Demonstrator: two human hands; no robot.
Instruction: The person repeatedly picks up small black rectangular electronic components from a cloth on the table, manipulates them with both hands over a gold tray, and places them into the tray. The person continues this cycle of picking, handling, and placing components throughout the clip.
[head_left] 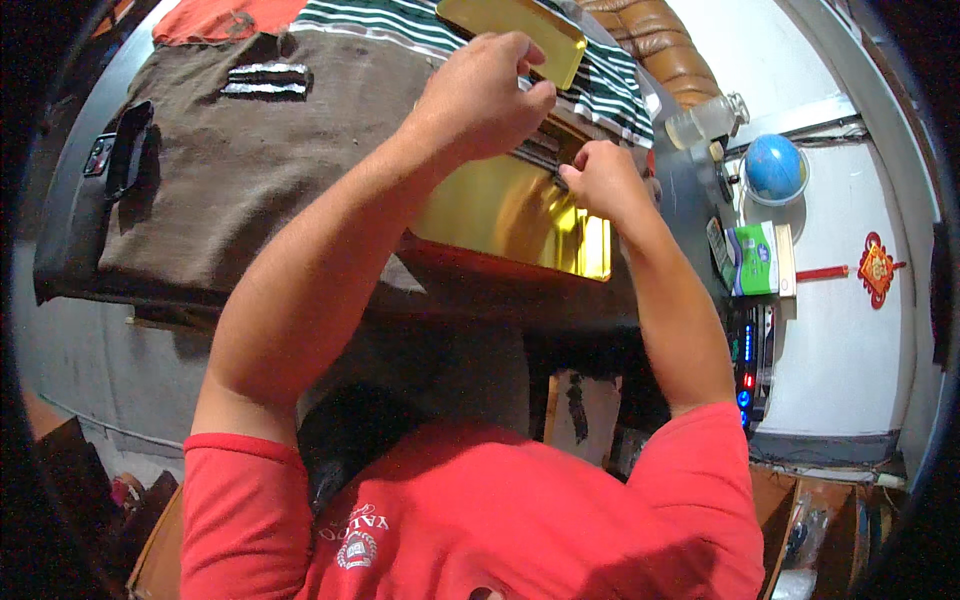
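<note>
A shiny gold metal box (pixel 480 212) lies on the cloth-covered table in front of me, its bright panel toward me. A recess along its far side shows greyish narrow items that I cannot make out. Over the far left part of the box hovers my left hand (pixel 490 95), thumb and forefinger curled with a gap between them. My right hand (pixel 607 180) is at the recess by the box's right side, thumb and fingertips pinched together; what they hold, if anything, is hidden. Beyond my left hand rests a rounded gold tray or lid (pixel 555 40).
A brown cloth (pixel 200 190) and a green-striped cloth (pixel 375 22) cover the table. Black-and-white strips (pixel 265 82) and a dark strap (pixel 130 150) lie left. To the right are a glass jar (pixel 705 122), a globe (pixel 775 168) and a green tissue pack (pixel 752 260).
</note>
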